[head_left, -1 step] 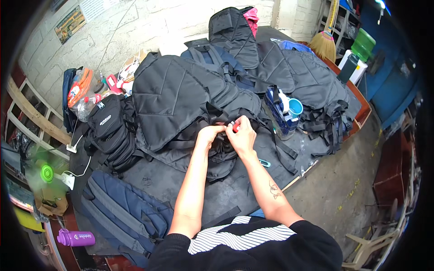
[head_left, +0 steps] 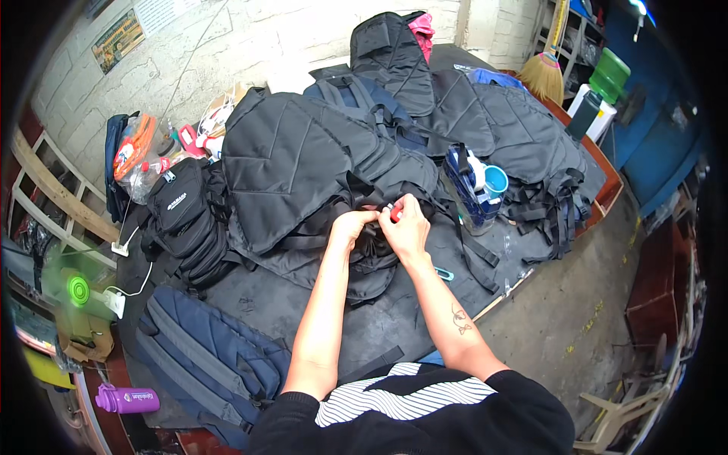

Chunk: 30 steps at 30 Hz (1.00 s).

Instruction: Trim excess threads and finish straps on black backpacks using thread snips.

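Observation:
Both hands meet over a black fabric backpack piece (head_left: pixel 284 167) lying in the middle of the table. My left hand (head_left: pixel 352 227) is closed, its thumb and fingers pinching the edge of the black fabric; the exact bit between them is hard to see. Right beside it, almost touching at the fingertips, my right hand (head_left: pixel 406 230) is closed round a small red object (head_left: pixel 396 214), mostly hidden by the fingers. Black straps (head_left: pixel 360 186) stick up just beyond the hands. A small teal-handled tool (head_left: pixel 444 274) lies by my right forearm.
More black backpack pieces (head_left: pixel 523 121) pile up at the back right. A clear-and-blue case (head_left: pixel 474 201) with a blue tape roll (head_left: pixel 495 180) stands right of my hands. A black bag (head_left: pixel 182 205) and navy backpack (head_left: pixel 205 356) lie left, near a purple bottle (head_left: pixel 129 399) and green fan (head_left: pixel 78 290).

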Motion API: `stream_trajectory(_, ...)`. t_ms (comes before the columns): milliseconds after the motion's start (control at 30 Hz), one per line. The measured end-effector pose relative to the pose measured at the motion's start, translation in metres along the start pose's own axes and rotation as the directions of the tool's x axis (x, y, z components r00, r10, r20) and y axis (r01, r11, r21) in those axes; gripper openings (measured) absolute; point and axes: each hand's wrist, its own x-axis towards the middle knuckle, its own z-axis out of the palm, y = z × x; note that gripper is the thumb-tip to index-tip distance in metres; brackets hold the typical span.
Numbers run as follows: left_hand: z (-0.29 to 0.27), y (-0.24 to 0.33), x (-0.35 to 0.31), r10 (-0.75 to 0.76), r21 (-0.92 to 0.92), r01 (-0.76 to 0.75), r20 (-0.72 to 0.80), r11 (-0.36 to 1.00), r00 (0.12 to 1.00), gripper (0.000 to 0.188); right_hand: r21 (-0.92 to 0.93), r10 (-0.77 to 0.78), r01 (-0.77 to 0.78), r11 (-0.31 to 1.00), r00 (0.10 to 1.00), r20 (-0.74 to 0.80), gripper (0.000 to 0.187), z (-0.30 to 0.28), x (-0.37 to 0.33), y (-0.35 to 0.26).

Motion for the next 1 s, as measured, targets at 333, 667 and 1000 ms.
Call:
stream_trajectory(333, -0.012, 0.031, -0.016, -0.028, -0.331, 0.092, 0.193, 0.939, 0.981, 0.023, 0.670, 0.265, -0.265, 0.693, 0.959, 0.105, 0.045, -0.016, 0.015, 0.013)
stream_trajectory(667, -0.017, 0.026, -0.010, 0.105, -0.383, 0.023, 0.309, 0.924, 0.945, 0.045, 0.229, 0.077, -0.093, 0.969, 0.994, 0.076, 0.028, -0.039, 0.009, -0.012)
stream_trajectory(1000, -0.012, 0.029, -0.014, -0.057, -0.256, 0.081, 0.099, 0.963, 0.993, 0.023, 0.619, 0.128, -0.247, 0.746, 0.965, 0.231, 0.021, 0.019, 0.009, 0.006)
